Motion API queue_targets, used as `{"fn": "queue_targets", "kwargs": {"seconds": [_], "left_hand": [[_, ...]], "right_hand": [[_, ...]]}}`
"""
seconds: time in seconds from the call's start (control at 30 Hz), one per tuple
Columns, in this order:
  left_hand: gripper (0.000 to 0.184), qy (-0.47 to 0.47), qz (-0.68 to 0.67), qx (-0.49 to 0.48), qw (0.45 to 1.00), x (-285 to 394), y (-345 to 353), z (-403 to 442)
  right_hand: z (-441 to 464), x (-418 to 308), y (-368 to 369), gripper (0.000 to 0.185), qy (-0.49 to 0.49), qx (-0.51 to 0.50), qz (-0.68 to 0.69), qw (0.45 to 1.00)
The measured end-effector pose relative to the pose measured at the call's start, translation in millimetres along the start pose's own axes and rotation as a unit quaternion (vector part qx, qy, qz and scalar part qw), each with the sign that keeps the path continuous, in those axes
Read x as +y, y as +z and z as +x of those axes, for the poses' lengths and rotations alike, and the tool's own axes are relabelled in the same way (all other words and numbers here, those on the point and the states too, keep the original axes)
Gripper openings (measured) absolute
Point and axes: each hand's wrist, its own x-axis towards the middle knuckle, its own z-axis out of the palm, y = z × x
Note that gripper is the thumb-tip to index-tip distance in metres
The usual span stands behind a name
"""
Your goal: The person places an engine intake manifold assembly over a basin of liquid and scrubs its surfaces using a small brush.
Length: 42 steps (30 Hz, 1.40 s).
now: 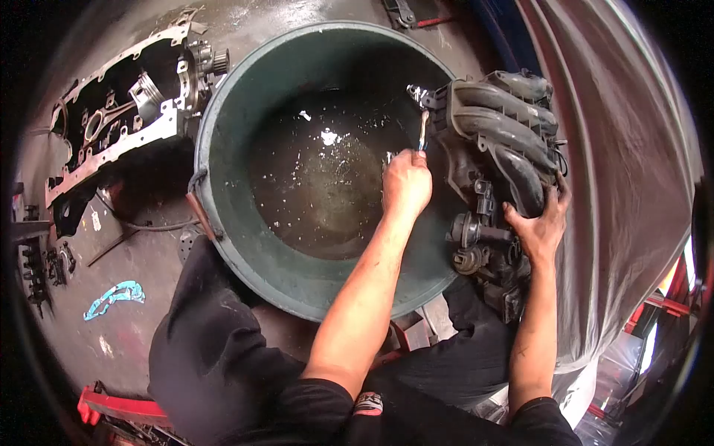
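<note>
A black plastic intake manifold with several curved runners rests over the right rim of a large green tub. My left hand is closed around a thin brush, its tip up beside the manifold's flange end. My right hand grips the manifold's near right side, thumb on one face and fingers around the edge. Dark round fittings hang from the manifold's lower part, near my right wrist. Murky liquid with light foam specks lies in the tub's bottom.
On the left lies an engine block with a piston and connecting rod showing. A blue patterned cloth is on the floor. A grey cover drapes along the right. Red metal parts sit at lower left.
</note>
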Motion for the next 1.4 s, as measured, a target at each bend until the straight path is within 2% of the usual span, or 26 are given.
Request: {"fn": "queue_targets", "kwargs": {"seconds": [0.17, 0.23, 0.27, 0.3, 0.37, 0.43, 0.5, 0.53, 0.57, 0.63, 0.67, 0.7, 0.77, 0.87, 0.97, 1.03, 1.1, 1.2, 1.3, 1.33, 1.37, 1.4], "left_hand": [[0.032, 0.026, 0.041, 0.017, 0.999, 7.2, -1.3, 45.5], [0.030, 0.051, 0.017, 0.043, 0.998, -2.6, 16.7, 31.9], [0.029, 0.028, 0.009, 0.043, 0.999, -1.7, 19.4, 13.7], [0.028, 0.099, 0.054, 0.047, 0.992, -13.5, 21.1, -2.8], [0.030, -0.028, 0.033, 0.010, 0.999, -16.6, 17.8, -13.7], [0.031, -0.070, 0.009, 0.061, 0.996, -22.1, 12.4, 3.5], [0.029, -0.123, -0.207, 0.102, 0.965, -52.8, 16.6, 49.7], [0.026, -0.147, -0.381, 0.067, 0.910, -54.3, 19.5, 68.6], [0.023, -0.164, -0.542, 0.029, 0.824, -53.5, 20.0, 81.9], [0.025, -0.186, -0.594, -0.025, 0.782, -28.5, 20.4, 91.3], [0.024, -0.170, -0.589, -0.072, 0.787, -21.6, 20.8, 92.2], [0.023, -0.150, -0.621, -0.107, 0.762, -15.7, 27.6, 93.0], [0.022, -0.178, -0.653, -0.008, 0.737, -8.4, 42.2, 88.3], [0.022, -0.140, -0.610, -0.063, 0.778, -3.8, 31.8, 56.2], [0.022, -0.094, -0.580, -0.043, 0.808, -17.3, 46.4, 62.5], [0.021, -0.091, -0.503, -0.044, 0.858, -12.3, 41.2, 71.0], [0.021, -0.057, -0.428, 0.002, 0.902, -9.3, 45.5, 74.7], [0.022, -0.102, -0.332, -0.040, 0.937, -15.6, 47.7, 57.4], [0.023, -0.121, -0.428, -0.083, 0.892, -22.9, 34.7, 33.5], [0.021, -0.183, -0.496, -0.096, 0.843, -25.2, 27.0, 33.8], [0.022, -0.181, -0.492, -0.105, 0.845, -31.3, 14.0, 37.2], [0.020, -0.151, -0.439, -0.076, 0.883, -52.2, 4.3, 50.5]], "right_hand": [[-6.5, 6.2, 3.6, 0.078, -0.014, 0.010, 0.001, 1.000], [-2.2, 4.5, 3.1, 0.078, -0.017, 0.008, -0.014, 1.000], [-1.1, -3.0, -0.7, 0.077, -0.006, -0.002, -0.020, 1.000], [2.4, -5.6, -1.8, 0.077, -0.012, 0.004, -0.016, 1.000], [0.6, -5.9, -1.7, 0.076, -0.026, -0.002, -0.018, 1.000], [-2.7, 0.1, 3.4, 0.079, -0.008, 0.003, -0.026, 1.000], [-2.3, 3.3, 4.2, 0.082, -0.007, -0.001, -0.024, 1.000], [-2.7, 2.8, 2.7, 0.083, -0.002, -0.006, -0.020, 1.000], [-2.8, 2.0, 1.8, 0.083, 0.003, -0.011, -0.016, 1.000], [-1.5, 2.2, 3.7, 0.084, 0.007, -0.011, -0.007, 1.000], [-2.0, 4.4, 5.5, 0.084, 0.009, -0.009, -0.005, 1.000], [-2.4, 7.4, 6.7, 0.084, 0.010, -0.005, -0.004, 1.000], [-3.0, 11.2, 9.2, 0.084, 0.018, -0.002, -0.007, 1.000], [0.9, 5.9, 9.1, 0.083, 0.036, -0.009, 0.015, 0.999], [-3.6, 11.2, 10.7, 0.083, 0.026, -0.007, 0.021, 0.999], [-2.6, 13.4, 12.9, 0.082, 0.008, -0.001, 0.014, 1.000], [-2.6, 12.3, 12.0, 0.081, 0.002, 0.004, 0.004, 1.000], [-2.0, 5.0, 6.9, 0.082, 0.025, -0.006, -0.008, 1.000], [-2.3, 5.4, 6.4, 0.083, 0.013, 0.001, -0.009, 1.000], [-2.7, 8.9, 8.5, 0.082, 0.016, 0.000, -0.018, 1.000], [-3.4, 10.8, 9.3, 0.082, 0.011, 0.002, -0.018, 1.000], [-3.2, 11.5, 9.7, 0.081, 0.006, 0.006, -0.016, 1.000]]}}
